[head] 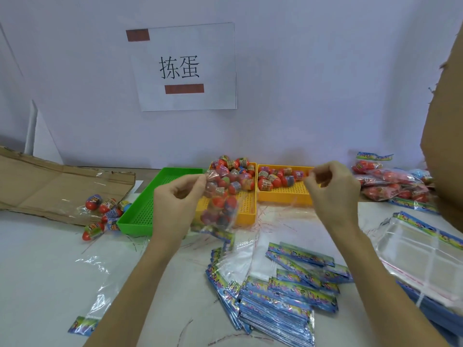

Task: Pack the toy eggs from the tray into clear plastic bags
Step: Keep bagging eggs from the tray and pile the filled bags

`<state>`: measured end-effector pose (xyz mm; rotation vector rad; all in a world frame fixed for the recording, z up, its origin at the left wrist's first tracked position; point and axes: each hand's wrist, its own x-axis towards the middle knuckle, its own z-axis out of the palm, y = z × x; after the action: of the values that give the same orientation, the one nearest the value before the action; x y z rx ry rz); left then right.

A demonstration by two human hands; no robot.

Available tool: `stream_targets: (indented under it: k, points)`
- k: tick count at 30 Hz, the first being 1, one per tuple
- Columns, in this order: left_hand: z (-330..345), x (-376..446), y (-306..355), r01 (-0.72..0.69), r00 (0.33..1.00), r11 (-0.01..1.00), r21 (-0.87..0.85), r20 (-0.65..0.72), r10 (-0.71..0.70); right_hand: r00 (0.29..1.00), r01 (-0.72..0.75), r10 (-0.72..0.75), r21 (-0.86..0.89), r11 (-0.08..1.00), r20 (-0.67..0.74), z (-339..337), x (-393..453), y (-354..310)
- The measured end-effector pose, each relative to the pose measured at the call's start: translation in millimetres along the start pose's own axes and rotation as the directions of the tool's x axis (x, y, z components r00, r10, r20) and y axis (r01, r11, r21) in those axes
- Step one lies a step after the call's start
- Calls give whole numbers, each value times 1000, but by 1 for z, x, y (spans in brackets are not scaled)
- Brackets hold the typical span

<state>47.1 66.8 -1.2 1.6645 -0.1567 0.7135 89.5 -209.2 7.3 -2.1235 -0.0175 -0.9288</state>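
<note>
My left hand (175, 196) pinches the top edge of a clear plastic bag (220, 206) that hangs in front of the yellow tray (246, 209) and holds several red toy eggs. My right hand (330, 186) is raised over the second yellow tray (285, 194), its fingertips pinching a thin clear strip that trails down. Loose toy eggs (235, 174) are heaped at the back of both yellow trays.
A green tray (142, 209) stands left of the yellow ones, with loose eggs (105, 211) and flattened cardboard (50, 186) beyond it. Stacks of unfilled bags (275, 291) lie in front. Filled bags (390, 181) pile up at the right, beside a cardboard box (446, 121).
</note>
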Motion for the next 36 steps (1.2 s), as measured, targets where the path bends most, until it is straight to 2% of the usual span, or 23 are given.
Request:
stream_targets:
  k: [2,5,11,14,16,18,20,22,25,29,33,36]
  points:
    - [0,0,2,0,1000,1000,-30,12,0,987,-38,45,-54,998,152,1,1,12]
    - [2,-2,0,12,1000,999,-38,25,-11,924,-5,36,-83,997,380,11,-9,7]
    - [4,-4,-2,39,999,999,-35,33,-38,876,29,-29,8,1000,482,32,-31,-16]
    - [5,-4,-1,56,998,997,-48,23,-55,814,77,-120,98,992,569,32,-35,-25]
    - [5,-3,-1,60,998,996,-63,4,-60,773,174,-149,20,985,617,31,-34,-27]
    - [5,-3,0,69,998,993,-92,-8,-70,781,224,-150,-47,974,606,31,-33,-29]
    - [4,-3,0,81,997,990,-118,-7,-82,822,177,-153,10,984,548,32,-32,-31]
    - [4,-3,1,93,996,985,-147,1,-94,853,35,-129,191,981,506,32,-33,-32]
    - [5,-3,1,127,992,976,-177,22,-125,834,-221,-68,443,869,548,35,-35,-39]
    - [6,-4,1,183,982,960,-213,80,-170,789,-330,-46,486,809,612,39,-42,-41]
    - [6,-3,-4,253,965,941,-223,132,-228,811,-384,2,530,756,585,41,-44,-42]
    - [6,-3,-5,312,939,920,-238,226,-260,826,-432,61,559,707,561,40,-43,-41]
